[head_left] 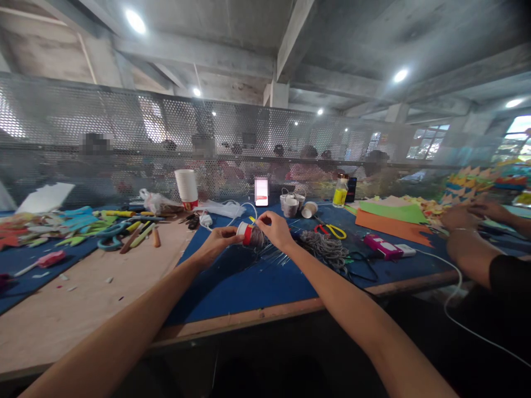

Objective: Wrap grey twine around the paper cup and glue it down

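Observation:
My left hand [218,241] grips a small paper cup [248,234] lying on its side, red at the rim end and partly wrapped in grey yarn. My right hand [274,228] is closed over the top of the cup, pinching the yarn against it. Both hands hover just above the blue mat [249,282]. A loose heap of grey yarn [326,247] lies on the mat just right of my right hand.
A stack of white cups [186,188], a lit phone [261,191], yarn-wrapped cups [290,205], a yellow-labelled bottle [340,192], scissors [332,229], a pink box [382,246] and coloured paper [390,218] lie around. Another person's hands [460,218] work at the right. Perforated screen behind.

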